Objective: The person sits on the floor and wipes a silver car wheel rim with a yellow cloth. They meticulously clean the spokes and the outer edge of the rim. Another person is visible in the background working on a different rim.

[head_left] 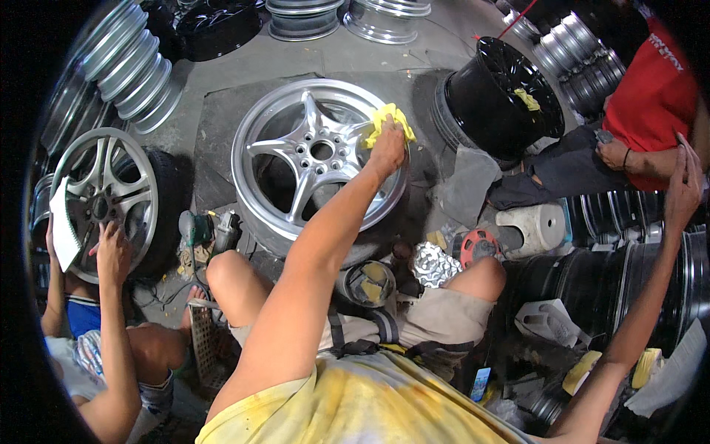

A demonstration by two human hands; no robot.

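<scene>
My left arm reaches across the middle, and my left hand point(390, 148) presses a crumpled yellow cloth point(390, 122) to the right side of a silver five-spoke wheel rim point(296, 137). The fingers are bent over the cloth and partly hidden by it. The rim lies face up on a black tire point(271, 240) in front of my knees. Far out to the right, my raised right hand point(686, 181) has its fingers stretched upward, beside a person in a red shirt point(662, 96). Nothing shows in that hand.
At left, a co-worker's hand point(112, 251) is at a grey rim point(144, 174); a white notepad point(65, 226) is beside it. A black rim point(503, 92) with another yellow cloth point(527, 99) stands right. Near my knees are a green sander point(194, 228), a can point(366, 284) and crumpled foil point(435, 265).
</scene>
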